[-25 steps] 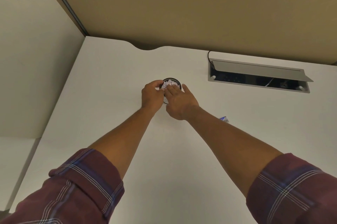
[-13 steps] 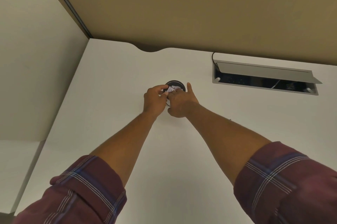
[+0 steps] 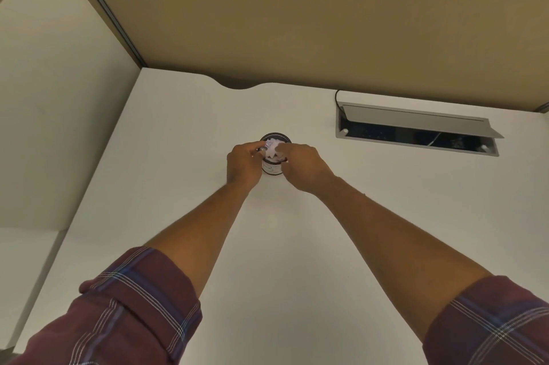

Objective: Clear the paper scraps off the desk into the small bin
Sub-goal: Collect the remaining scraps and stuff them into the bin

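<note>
The desk point(image 3: 297, 246) is a wide white top that spreads out under and around both hands, and nothing loose shows on it anywhere in view. Beyond the hands a tan partition point(image 3: 297, 23) closes the back; off past the left hand a pale side panel point(image 3: 59, 97) stands along the desk's edge. Well out to the right of the right hand a grey cable hatch point(image 3: 416, 124) is let into the top with its flap raised, dark inside.

Between the two hands stands the bin point(image 3: 271, 167), small, round and dark-rimmed, with white scraps point(image 3: 273, 149) heaped up to its mouth. The left hand point(image 3: 242, 164) is curled against the bin's left side, its fingers at the rim; it seems to be steadying the bin, though the contact itself is hidden. The right hand point(image 3: 303, 164) is bent over the top from the right with fingertips down on the paper; whether it is pinching a scrap or only pressing, I cannot tell.

This looks like the closing step: tamping the last paper into the bin. The next move calls for a light downward press while the bin is held steady, then lifting both hands away without dragging any scrap back out.
</note>
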Tool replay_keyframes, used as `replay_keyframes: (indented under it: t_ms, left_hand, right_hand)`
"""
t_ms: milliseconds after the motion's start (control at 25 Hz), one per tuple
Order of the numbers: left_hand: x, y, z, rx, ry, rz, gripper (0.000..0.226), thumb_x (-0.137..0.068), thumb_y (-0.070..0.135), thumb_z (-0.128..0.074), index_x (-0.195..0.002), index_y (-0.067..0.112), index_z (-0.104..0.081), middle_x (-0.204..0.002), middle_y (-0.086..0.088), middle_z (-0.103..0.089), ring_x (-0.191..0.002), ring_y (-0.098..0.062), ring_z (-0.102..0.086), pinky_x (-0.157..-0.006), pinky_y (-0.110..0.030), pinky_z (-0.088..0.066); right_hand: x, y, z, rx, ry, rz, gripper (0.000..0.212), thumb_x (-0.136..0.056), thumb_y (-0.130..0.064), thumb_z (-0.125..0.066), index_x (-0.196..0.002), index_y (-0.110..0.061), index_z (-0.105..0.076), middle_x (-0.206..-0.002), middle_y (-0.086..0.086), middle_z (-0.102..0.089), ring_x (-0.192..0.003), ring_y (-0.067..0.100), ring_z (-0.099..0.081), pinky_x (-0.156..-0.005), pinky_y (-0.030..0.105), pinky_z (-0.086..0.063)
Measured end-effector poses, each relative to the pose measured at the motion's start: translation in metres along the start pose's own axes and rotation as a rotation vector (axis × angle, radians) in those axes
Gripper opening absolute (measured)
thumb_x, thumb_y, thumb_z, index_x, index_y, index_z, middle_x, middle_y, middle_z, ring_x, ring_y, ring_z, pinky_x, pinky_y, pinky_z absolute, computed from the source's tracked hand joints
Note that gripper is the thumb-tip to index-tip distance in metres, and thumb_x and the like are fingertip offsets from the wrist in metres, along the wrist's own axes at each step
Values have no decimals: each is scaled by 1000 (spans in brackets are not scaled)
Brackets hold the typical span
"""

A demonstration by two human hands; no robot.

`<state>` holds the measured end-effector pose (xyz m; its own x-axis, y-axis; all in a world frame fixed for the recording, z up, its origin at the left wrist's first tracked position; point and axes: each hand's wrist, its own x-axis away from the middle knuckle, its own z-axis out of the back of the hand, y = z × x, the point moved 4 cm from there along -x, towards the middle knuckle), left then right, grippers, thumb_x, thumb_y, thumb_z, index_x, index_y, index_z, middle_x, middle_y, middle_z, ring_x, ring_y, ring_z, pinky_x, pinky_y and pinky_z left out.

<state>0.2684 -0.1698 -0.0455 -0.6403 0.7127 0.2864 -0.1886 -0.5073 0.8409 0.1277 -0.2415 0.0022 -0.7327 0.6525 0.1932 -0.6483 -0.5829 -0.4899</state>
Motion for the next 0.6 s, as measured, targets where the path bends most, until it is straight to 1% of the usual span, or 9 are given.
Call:
replay_keyframes:
  t_ms: [40, 120, 240, 320, 360, 480, 600]
  left_hand:
    - [3, 1, 1, -13, 23, -21, 28, -97, 12, -63, -119, 22, -78, -110, -7, -78, -100, -28, -73, -93, -42, -61]
    - [8, 2, 6, -36, 68, -50, 30, -96, 11, -63, -121, 22, -76, -109, -5, -77, -104, -24, -71, -97, -35, -57]
    - [15, 0, 7, -27, 74, -46, 36, -97, 9, -60, -130, 20, -68, -112, -4, -71, -104, -25, -67, -94, -37, -56]
    - [21, -4, 9, -40, 71, -34, 40, -96, 8, -60, -135, 19, -62, -117, -3, -67, -103, -27, -67, -90, -39, -57]
    - [23, -7, 10, -73, 72, -39, 41, -96, 9, -61, -136, 18, -60, -119, -4, -66, -103, -28, -66, -91, -41, -57]
    - [31, -25, 10, -217, 30, -13, 43, -93, 13, -66, -135, 14, -59, -126, -7, -65, -112, -29, -64, -99, -43, -54]
    - [41, -43, 4, -429, -88, 16, 52, -92, 22, -70, -141, 15, -55, -141, -10, -58, -130, -31, -55, -111, -45, -46]
  right_hand:
    - [5, 10, 5, -63, 70, -30, 43, -93, -7, -53, -134, -15, -61, -138, 7, -63, -125, 28, -59, -111, 35, -41]
    - [17, 32, 11, -107, 173, -87, 36, -94, -6, -54, -128, -8, -64, -131, 11, -66, -120, 29, -61, -107, 35, -43]
    - [42, 72, 13, -146, 267, -183, 27, -93, -6, -57, -117, -7, -68, -116, 12, -71, -104, 28, -67, -94, 29, -46]
    - [61, 100, 10, -162, 283, -276, 24, -94, -7, -57, -114, -9, -68, -113, 9, -71, -100, 26, -67, -88, 25, -46]
    - [71, 114, 7, -178, 281, -340, 23, -94, -9, -57, -114, -10, -68, -114, 8, -70, -100, 24, -66, -87, 25, -47]
    - [103, 154, 0, -252, 271, -571, 25, -94, -12, -56, -118, -14, -65, -119, 5, -65, -102, 26, -66, -88, 35, -55]
    - [130, 179, -10, -158, 241, -694, 25, -96, -18, -56, -120, -14, -62, -122, 9, -61, -109, 29, -61, -90, 39, -52]
